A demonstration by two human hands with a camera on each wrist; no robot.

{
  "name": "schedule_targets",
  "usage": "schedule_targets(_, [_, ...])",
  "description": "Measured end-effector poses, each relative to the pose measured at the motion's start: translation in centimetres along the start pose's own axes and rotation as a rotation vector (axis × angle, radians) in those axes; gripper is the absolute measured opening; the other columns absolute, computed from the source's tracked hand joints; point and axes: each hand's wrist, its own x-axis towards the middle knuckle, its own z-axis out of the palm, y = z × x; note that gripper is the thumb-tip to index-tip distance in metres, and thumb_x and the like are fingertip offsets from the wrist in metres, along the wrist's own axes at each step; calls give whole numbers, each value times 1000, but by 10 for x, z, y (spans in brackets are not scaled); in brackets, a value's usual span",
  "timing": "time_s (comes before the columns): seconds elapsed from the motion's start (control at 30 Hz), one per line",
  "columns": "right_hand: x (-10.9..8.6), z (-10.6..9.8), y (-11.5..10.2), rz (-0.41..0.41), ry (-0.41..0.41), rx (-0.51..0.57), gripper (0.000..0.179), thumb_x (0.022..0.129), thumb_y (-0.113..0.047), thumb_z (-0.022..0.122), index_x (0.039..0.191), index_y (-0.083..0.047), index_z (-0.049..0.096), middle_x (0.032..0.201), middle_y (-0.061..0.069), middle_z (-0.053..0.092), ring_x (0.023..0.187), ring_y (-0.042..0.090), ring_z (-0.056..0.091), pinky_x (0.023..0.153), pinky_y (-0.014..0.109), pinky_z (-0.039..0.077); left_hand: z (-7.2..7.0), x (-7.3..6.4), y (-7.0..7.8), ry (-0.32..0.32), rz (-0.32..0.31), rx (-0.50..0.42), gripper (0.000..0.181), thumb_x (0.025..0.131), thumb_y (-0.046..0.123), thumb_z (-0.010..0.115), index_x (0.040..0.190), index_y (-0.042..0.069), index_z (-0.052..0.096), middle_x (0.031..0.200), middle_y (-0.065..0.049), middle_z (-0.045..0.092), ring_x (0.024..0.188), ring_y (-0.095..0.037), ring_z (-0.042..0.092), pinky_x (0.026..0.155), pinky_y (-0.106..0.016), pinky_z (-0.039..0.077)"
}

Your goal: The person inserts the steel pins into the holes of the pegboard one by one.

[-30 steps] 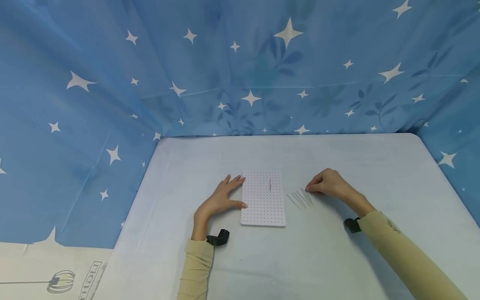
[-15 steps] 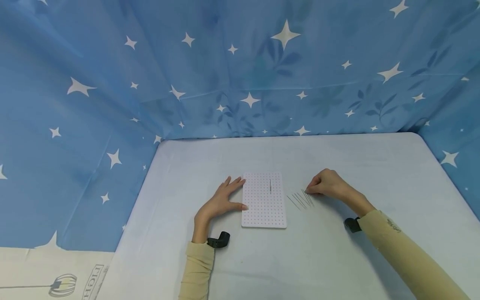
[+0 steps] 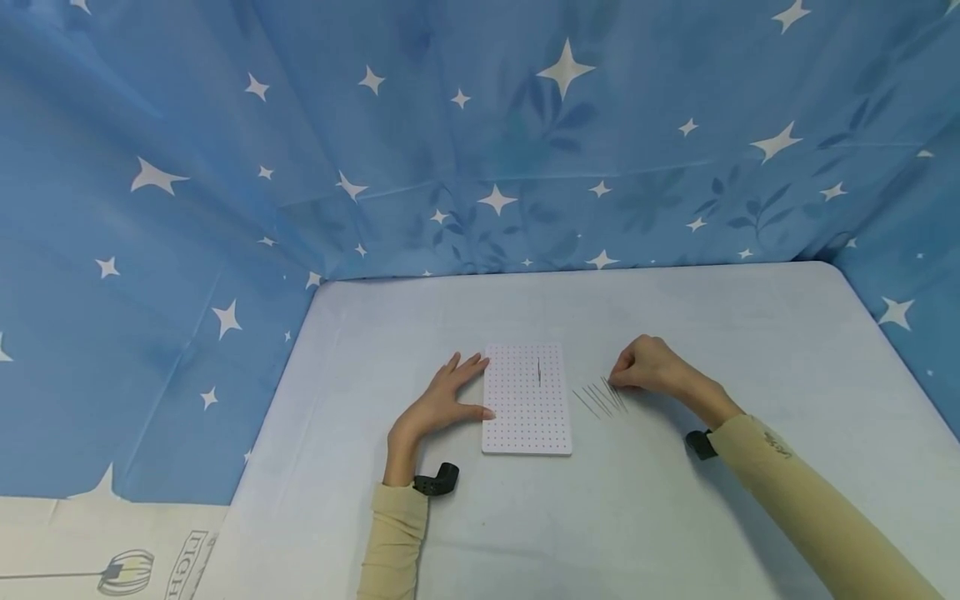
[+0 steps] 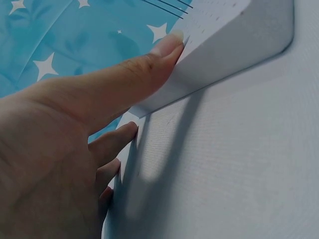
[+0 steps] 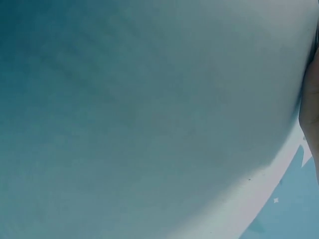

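Clearly, in the head view the loose rods (image 3: pixel 587 404) lie on the counter (image 3: pixel 637 508) between pegboard (image 3: pixel 517 433) and right grip (image 3: pixel 651 367), slanting away leftward; the right grip is nearer, fingertips bunched at the rightmost ends, whether pinching one I cannot tell. The left wrist view separates the standing rods (image 4: pixel 162 9); the left grip (image 4: pixel 55 119), spread, thumbs the pegboard's edge. The right wrist view shows no legible rod.

L hand (image 3: pixel 438 405) splayed w/ thumb (image 4: pixel 132 77) apart from fingers (image 4: pixel 115 144); R hand (image 3: pixel 649 365) curled, fingertips (image 3: pixel 620 378) tog.
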Motion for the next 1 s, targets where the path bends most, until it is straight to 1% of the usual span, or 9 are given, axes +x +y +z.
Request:
schedule_targets(0.17, [-3,-1,0,-9,-4,1,12,86,-14,77,83,-3,81,71,1,71,64,13,55,57,26,46,1,-1,1,-2,7,7,94,85,42,83,163,23,33,172,2,22,162,-26,-3,129,-59,3])
schedule_targets(0.43, [-9,-4,2,-32,-9,30,14,89,-15,77,84,-2,81,72,0,72,64,13,55,55,24,44,1,-2,1,8,21,3,93,86,42,82,162,23,35,172,2,23,162,-27,-3,128,-61,4])
schedule_targets(0.57, [-10,-4,2,-37,-7,25,14,89,-15,77,84,-3,81,72,0,71,64,13,54,56,25,44,-1,-2,1,10,28,1,92,86,41,82,163,22,34,172,1,23,161,-27,-3,128,-61,3])
schedule_targets(0.73, [-11,-1,1,-21,2,3,13,87,-14,76,82,-3,80,70,-1,70,64,13,55,57,26,46,-2,-2,2,13,26,-1,93,86,40,83,163,21,34,172,1,22,161,-26,-3,128,-61,3])
schedule_targets(0.87, [-11,2,-1,-13,12,-11,11,84,-12,74,79,-3,80,67,-1,67,62,13,54,57,26,45,-2,-2,3,21,30,-10,93,85,38,84,162,20,35,171,0,23,161,-28,-2,128,-62,4])
schedule_targets(1.0, [-11,3,-2,9,7,-14,9,81,-10,73,78,-3,79,65,0,66,61,13,54,56,26,45,-1,-3,3,13,35,-4,93,85,39,83,163,20,34,171,0,23,161,-29,-2,128,-62,4])
